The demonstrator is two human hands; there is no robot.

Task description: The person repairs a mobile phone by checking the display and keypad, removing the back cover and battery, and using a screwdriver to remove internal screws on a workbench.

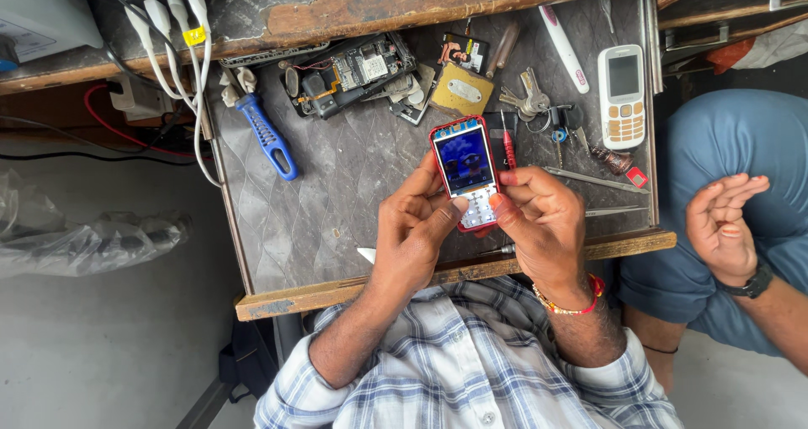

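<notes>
Your desk [320,218] spreads out below you, a grey patterned surface with a worn wooden front edge, and you lean over it in a checked shirt. To your right sits another person in blue trousers, one hand [722,223] raised with fingers loosely spread and a dark watch on the wrist. Both your hands are closed around a red keypad phone [465,170] just above the desk's front edge: your left hand [414,231] grips its lower left side with the thumb pressed on the keys, and your right hand [543,218] grips the lower right side, thumb also on the keypad. The phone's screen glows blue and faces you. Behind it, near the back of the desk, lies an opened phone with its circuit board [349,74] bared. A white keypad phone [622,95] lies well to the right, a blue-handled tool [268,136] to the left. A bunch of keys [528,99] rests between the phones, and slim metal tweezers [593,179] lie just beside your right hand.
</notes>
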